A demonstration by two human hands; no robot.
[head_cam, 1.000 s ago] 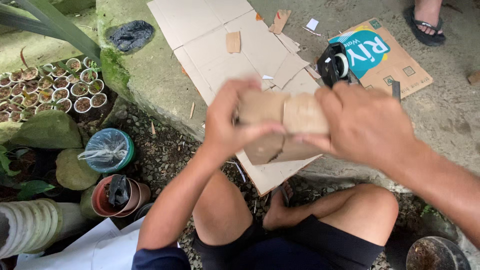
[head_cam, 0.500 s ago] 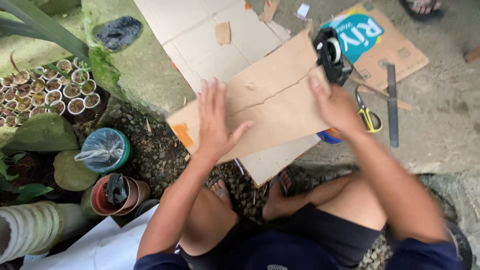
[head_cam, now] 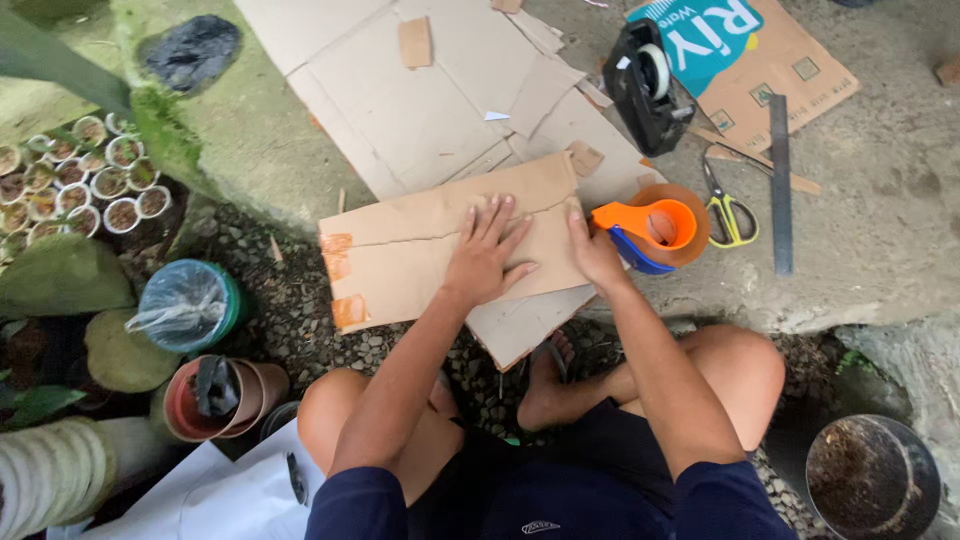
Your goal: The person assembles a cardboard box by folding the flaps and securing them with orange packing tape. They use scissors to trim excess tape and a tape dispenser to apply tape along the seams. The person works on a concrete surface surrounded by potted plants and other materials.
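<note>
The folded cardboard piece [head_cam: 440, 255] lies flat on larger cardboard sheets [head_cam: 420, 110] spread over the concrete ledge [head_cam: 880, 200], its near edge overhanging the gravel. Risk: the panel is likely to spring open along its crease if pressure comes off, since the brown tape patches [head_cam: 340, 280] sit only at the left end. A second risk is the overhang; a downward push near the unsupported edge could tip or bend the piece. The tape dispenser with orange handle [head_cam: 650, 225] lies just beside the right hand, so a sideways shift could knock it. The left hand [head_cam: 487, 255] rests palm down on the middle of the panel, fingers [head_cam: 490, 220] spread wide and flat, gripping nothing. The right hand [head_cam: 597, 255] presses the right edge, fingers extended and loosely together, holding nothing. Yellow-handled scissors [head_cam: 728, 205], a metal ruler [head_cam: 780, 180] and a black desk tape dispenser [head_cam: 650, 85] lie further right, apart from both hands
</note>
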